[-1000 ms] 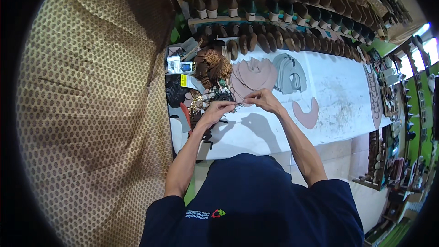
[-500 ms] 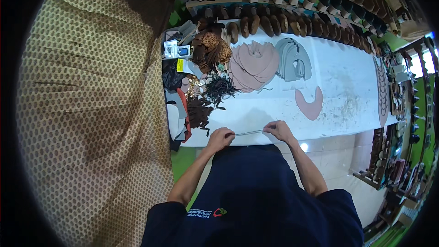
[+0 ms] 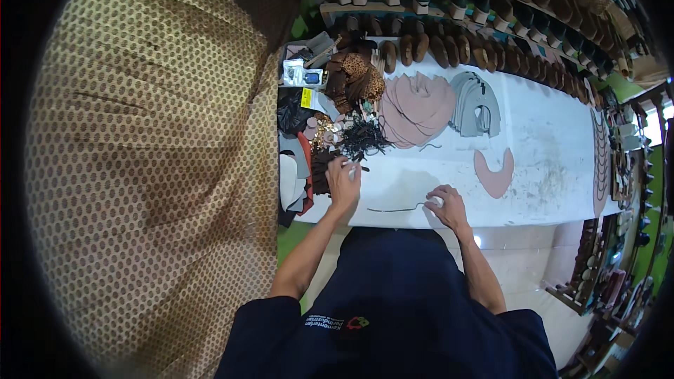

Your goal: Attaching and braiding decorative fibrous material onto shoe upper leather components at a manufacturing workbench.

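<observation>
We see the left hand [image 3: 343, 181] resting on the white worktop [image 3: 547, 147] close to its left end, fingers bent and reaching toward a small pale piece [image 3: 353, 170] at the fringe of the dark strap heap [image 3: 361, 139]; whether the grip has closed on that piece we cannot tell. The right hand [image 3: 445, 205] lies near the worktop's front edge, its fingertips [image 3: 433, 203] pressed down on one end of a thin dark strip [image 3: 397, 208]. That strip lies flat along the front edge, running from the right hand toward the left hand and ending short of it. The right grip looks loosely curled, pinning the strip rather than clamped round it.

Between the two hands the worktop is bare apart from the strip, and to the right of the right hand a broad stained stretch stands open as far as the far end. A single pink cut shape [image 3: 494, 174] lies alone there, well apart from both hands. Behind it sit a stack of pink cut pieces [image 3: 415, 107] and, just beside that, a stack of grey cut pieces [image 3: 476, 104]. The left end is crowded with straps, small fittings and boxes right up to the edge. Along the back edge runs a row of shoe lasts [image 3: 484, 52], with shelves above.
</observation>
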A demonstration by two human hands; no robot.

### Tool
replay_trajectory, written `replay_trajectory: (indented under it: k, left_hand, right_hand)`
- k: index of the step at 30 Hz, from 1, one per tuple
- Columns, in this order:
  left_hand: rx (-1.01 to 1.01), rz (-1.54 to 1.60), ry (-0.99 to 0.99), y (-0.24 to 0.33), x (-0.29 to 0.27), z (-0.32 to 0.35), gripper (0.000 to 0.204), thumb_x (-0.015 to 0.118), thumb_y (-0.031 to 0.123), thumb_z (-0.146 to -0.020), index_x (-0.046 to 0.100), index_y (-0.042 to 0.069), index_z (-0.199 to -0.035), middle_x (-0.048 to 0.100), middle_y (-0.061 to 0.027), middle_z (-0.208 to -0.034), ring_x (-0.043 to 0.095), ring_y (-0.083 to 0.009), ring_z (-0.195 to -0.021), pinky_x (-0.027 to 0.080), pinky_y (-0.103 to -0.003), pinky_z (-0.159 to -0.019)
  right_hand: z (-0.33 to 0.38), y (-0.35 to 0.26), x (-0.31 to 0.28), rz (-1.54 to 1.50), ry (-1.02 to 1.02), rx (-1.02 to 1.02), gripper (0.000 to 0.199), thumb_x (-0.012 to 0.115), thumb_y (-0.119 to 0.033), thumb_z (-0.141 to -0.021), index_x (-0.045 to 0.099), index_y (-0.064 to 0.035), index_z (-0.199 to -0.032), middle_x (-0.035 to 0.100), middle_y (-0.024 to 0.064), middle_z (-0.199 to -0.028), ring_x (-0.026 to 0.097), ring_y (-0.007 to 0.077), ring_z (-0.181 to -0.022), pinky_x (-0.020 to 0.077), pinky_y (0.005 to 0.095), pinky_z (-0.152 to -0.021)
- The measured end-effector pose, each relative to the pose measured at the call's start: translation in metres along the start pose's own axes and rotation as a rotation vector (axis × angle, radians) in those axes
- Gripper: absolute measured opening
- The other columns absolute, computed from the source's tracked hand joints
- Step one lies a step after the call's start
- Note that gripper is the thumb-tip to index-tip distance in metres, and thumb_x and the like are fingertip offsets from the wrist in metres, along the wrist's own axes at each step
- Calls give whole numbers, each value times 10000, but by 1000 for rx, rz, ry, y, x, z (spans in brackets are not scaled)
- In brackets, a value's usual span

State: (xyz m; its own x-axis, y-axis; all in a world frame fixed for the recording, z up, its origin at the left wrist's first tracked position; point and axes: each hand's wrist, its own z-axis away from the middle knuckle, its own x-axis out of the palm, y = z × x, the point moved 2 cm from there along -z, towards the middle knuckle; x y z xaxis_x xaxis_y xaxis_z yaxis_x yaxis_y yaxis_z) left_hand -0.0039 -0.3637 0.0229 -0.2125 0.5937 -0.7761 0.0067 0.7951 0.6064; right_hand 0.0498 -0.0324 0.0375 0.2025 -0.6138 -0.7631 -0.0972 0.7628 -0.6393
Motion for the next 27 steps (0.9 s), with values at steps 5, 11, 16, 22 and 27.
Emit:
replay_trajectory:
  k: [5, 11, 16, 22, 27]
  left_hand:
    - [-59, -72, 139, -17, 11, -71, 200, 777, 251, -901, 791, 100, -1033, 631, -124, -1228, 535, -331, -1221, 400, -494, -1018]
    - [-182, -186, 0, -27, 28, -97, 173, 818, 256, -862, 822, 162, -1007, 650, -80, -1264, 524, -297, -1273, 340, -511, -1102]
    - [-81, -12, 28, -33, 18, -114, 89, 763, 213, -879, 769, 128, -902, 725, -85, -1078, 624, -322, -1145, 410, -532, -999]
    - [-165, 325, -173, -1, -17, -145, 166, 705, 220, -948, 735, 74, -1022, 757, -107, -954, 719, -282, -950, 510, -415, -889]
    - [-123, 645, -280, 8, -59, -159, 176, 668, 182, -1033, 672, 12, -1076, 682, -21, -963, 624, -101, -882, 505, -268, -797]
  right_hand:
    - [-8, -12, -4, -104, 60, 65, 206, 775, -231, -876, 814, -82, -1013, 746, 140, -1070, 710, 360, -992, 562, 448, -875]
    - [-6, -6, 2, -47, 97, 224, 248, 699, -274, -946, 813, -57, -988, 774, 150, -915, 731, 375, -831, 573, 462, -787]
    - [-15, -15, 1, -90, 83, 225, 271, 686, -286, -962, 809, -48, -1002, 770, 169, -921, 733, 363, -812, 572, 454, -761]
    - [-57, -41, -7, -123, 101, 140, 253, 703, -280, -957, 808, -60, -1026, 762, 167, -975, 731, 345, -824, 570, 446, -766]
    - [-104, -95, -21, -174, 99, -14, 259, 705, -278, -953, 800, -59, -1054, 752, 165, -983, 722, 340, -868, 566, 437, -782]
